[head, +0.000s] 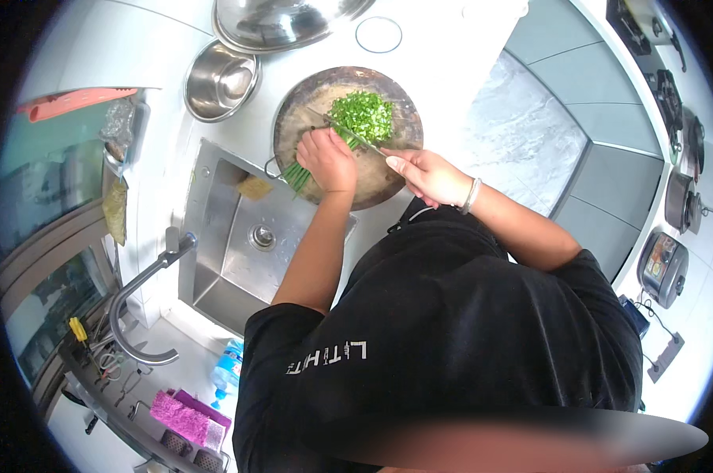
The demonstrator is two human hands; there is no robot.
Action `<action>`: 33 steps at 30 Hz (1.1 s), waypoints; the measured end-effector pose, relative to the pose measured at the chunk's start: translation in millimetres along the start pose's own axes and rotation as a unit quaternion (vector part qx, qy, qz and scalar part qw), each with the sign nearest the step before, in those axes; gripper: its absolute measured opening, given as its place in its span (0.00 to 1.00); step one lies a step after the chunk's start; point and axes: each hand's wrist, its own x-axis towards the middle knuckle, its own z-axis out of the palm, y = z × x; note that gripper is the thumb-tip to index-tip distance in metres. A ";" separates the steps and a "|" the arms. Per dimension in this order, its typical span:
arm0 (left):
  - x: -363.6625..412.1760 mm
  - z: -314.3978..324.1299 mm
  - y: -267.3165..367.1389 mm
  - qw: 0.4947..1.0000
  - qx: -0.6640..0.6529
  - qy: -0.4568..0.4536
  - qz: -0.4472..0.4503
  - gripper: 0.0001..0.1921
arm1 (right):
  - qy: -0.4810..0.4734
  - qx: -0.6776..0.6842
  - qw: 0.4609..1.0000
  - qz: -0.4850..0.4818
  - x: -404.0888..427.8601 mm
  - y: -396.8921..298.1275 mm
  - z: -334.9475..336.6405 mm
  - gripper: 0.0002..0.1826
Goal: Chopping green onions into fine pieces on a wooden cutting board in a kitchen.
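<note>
On the counter lies a round wooden chopping board (380, 177) with a metal ring handle at its left. My left hand (327, 158) presses down on a bunch of long green stalks (297, 177), whose ends stick out at the lower left of the hand. In my right hand (428, 176), which wears a bangle, is the handle of a kitchen knife (356, 135). Its blade slants up and left across the board, close to the left fingers. Just beyond the blade sits a heap of finely chopped greens (365, 113).
A steel sink (220, 260) with a faucet (120, 319) lies left of the board. Behind stand a deep steel pot (221, 83) and a large steel bowl (285, 23). A clear round lid or dish (379, 35) rests near the board's far edge.
</note>
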 end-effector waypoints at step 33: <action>0.8 -0.8 0.6 1.000 0.010 -0.014 -0.004 0.06 | 0.008 -0.047 0.999 -0.017 22.1 4.0 8.1 0.30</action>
